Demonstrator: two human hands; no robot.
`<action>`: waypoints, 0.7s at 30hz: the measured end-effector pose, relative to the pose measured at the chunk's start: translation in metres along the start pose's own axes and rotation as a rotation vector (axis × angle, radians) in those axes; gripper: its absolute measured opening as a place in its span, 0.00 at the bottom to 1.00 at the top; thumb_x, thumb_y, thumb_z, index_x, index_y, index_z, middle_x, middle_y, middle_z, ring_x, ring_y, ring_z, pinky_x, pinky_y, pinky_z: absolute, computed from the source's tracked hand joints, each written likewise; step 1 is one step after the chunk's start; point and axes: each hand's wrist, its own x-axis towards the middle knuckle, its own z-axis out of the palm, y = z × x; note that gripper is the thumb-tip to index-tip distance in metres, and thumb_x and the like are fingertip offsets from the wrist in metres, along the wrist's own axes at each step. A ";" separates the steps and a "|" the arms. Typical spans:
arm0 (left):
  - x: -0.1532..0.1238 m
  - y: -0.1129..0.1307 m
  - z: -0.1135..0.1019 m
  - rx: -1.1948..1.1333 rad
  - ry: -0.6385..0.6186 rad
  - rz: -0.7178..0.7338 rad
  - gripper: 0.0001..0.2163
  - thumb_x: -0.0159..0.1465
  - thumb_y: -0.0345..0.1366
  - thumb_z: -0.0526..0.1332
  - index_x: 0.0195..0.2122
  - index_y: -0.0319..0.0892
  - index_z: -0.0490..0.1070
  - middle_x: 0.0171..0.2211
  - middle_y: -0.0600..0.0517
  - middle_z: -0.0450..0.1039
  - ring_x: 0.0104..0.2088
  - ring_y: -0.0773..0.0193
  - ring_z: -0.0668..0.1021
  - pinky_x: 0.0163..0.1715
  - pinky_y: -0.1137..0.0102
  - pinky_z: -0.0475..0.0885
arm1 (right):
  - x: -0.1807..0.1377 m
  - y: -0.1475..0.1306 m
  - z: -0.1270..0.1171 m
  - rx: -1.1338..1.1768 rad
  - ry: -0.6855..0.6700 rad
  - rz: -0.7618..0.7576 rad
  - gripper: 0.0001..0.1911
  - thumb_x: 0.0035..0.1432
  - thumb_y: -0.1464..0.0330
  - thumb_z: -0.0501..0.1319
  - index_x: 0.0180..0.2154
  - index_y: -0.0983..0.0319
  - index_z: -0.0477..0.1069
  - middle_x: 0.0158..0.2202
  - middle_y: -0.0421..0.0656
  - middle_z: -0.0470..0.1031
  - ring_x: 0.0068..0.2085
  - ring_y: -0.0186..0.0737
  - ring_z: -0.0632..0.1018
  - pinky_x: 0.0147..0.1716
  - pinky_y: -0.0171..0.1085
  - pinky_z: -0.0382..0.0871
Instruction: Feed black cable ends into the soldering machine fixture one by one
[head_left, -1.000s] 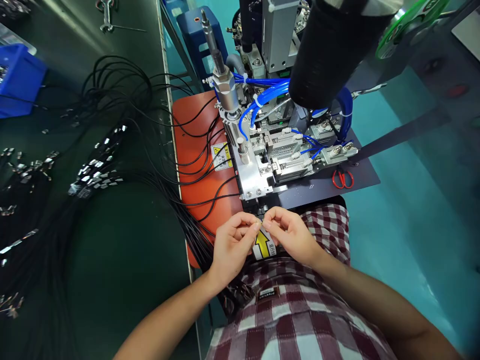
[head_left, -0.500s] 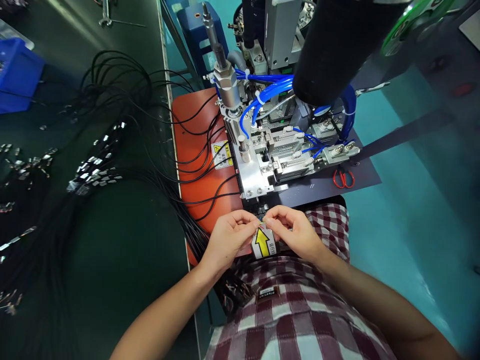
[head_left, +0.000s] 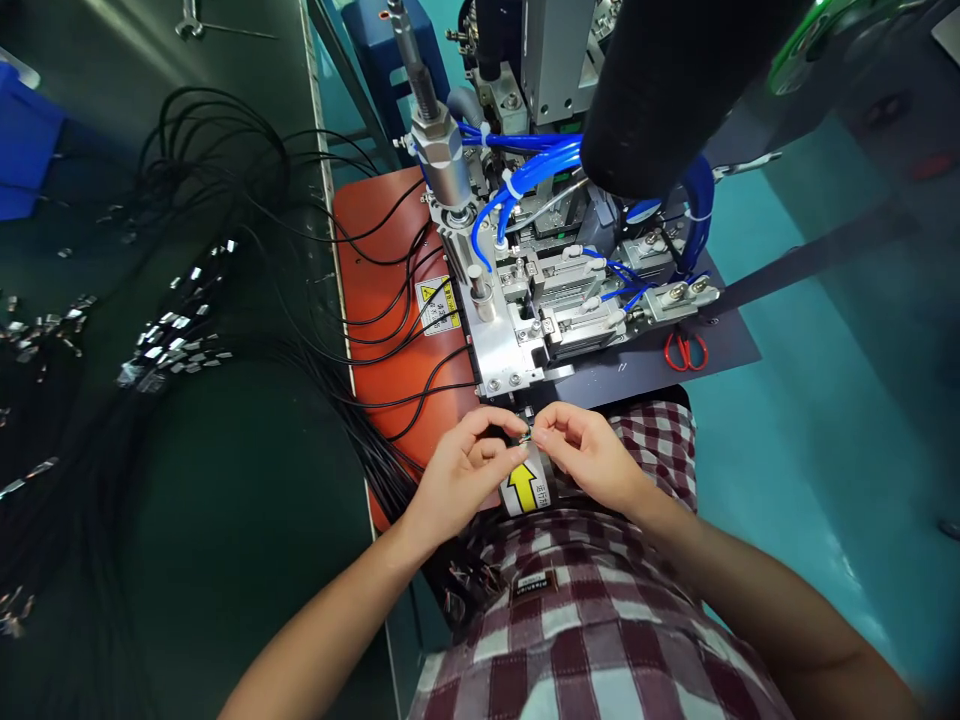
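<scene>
- Your checked shirt [head_left: 600, 640] fills the near edge; both forearms come up from it and converge at the front of the machine.
- Left hand [head_left: 457, 475]: fingers curled, thumb and forefinger narrowed to a pinch on the cable end [head_left: 525, 434]. Wrist bent in toward the middle.
- Right hand [head_left: 592, 455]: same narrow pinch, fingertips meeting the left's on that small piece. Too small to say how it sits between them.
- The cable end lies just above the yellow arrow label [head_left: 523, 487] and just below the machine's metal fixture block [head_left: 510, 350].
- Handling, as a guess: light, thin, limp wire with a tiny stiff tip, easily bent. Hold close behind the tip, lightly.
- Left of the hands, a black cable bundle [head_left: 352, 400] runs over the orange plate [head_left: 382, 300] onto the dark bench mat [head_left: 225, 500].
- Beyond: blue air hoses [head_left: 525, 175], red-handled scissors [head_left: 685, 351].
</scene>
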 end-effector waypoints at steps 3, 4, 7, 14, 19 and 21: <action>0.000 -0.001 -0.004 0.463 0.087 0.259 0.06 0.65 0.31 0.57 0.43 0.41 0.70 0.37 0.50 0.70 0.35 0.67 0.73 0.35 0.73 0.70 | 0.007 0.006 -0.007 -0.060 0.036 0.001 0.11 0.57 0.63 0.60 0.28 0.63 0.67 0.23 0.36 0.63 0.23 0.30 0.61 0.22 0.32 0.55; 0.000 -0.003 -0.005 0.594 0.095 0.343 0.07 0.66 0.30 0.55 0.42 0.41 0.71 0.37 0.49 0.70 0.37 0.66 0.73 0.38 0.72 0.71 | 0.010 0.008 -0.010 -0.077 0.033 0.005 0.11 0.57 0.63 0.60 0.28 0.63 0.67 0.23 0.36 0.63 0.23 0.30 0.61 0.22 0.32 0.54; 0.004 -0.013 -0.009 0.857 0.061 0.503 0.11 0.67 0.28 0.52 0.47 0.40 0.70 0.37 0.48 0.70 0.37 0.65 0.74 0.37 0.72 0.71 | 0.019 0.014 -0.014 -0.086 0.002 0.024 0.11 0.57 0.62 0.59 0.28 0.63 0.66 0.23 0.35 0.62 0.22 0.30 0.61 0.21 0.32 0.53; 0.012 -0.022 -0.013 1.135 0.057 0.595 0.15 0.66 0.26 0.50 0.49 0.38 0.71 0.34 0.47 0.68 0.33 0.64 0.74 0.31 0.72 0.72 | 0.028 0.016 -0.017 -0.079 -0.018 0.039 0.11 0.57 0.62 0.59 0.28 0.63 0.66 0.24 0.36 0.64 0.22 0.30 0.62 0.21 0.32 0.55; 0.012 -0.024 -0.012 1.179 0.084 0.572 0.16 0.66 0.25 0.50 0.49 0.41 0.71 0.35 0.48 0.68 0.32 0.66 0.73 0.29 0.73 0.71 | 0.030 0.017 -0.017 -0.070 -0.021 0.082 0.12 0.56 0.61 0.59 0.28 0.63 0.66 0.23 0.36 0.63 0.22 0.30 0.63 0.21 0.32 0.54; 0.011 -0.025 -0.011 1.187 0.085 0.560 0.16 0.65 0.25 0.50 0.50 0.41 0.71 0.36 0.47 0.68 0.32 0.65 0.73 0.29 0.72 0.72 | 0.030 0.018 -0.018 -0.050 -0.020 0.097 0.12 0.56 0.61 0.59 0.28 0.63 0.66 0.23 0.35 0.63 0.21 0.30 0.63 0.21 0.33 0.55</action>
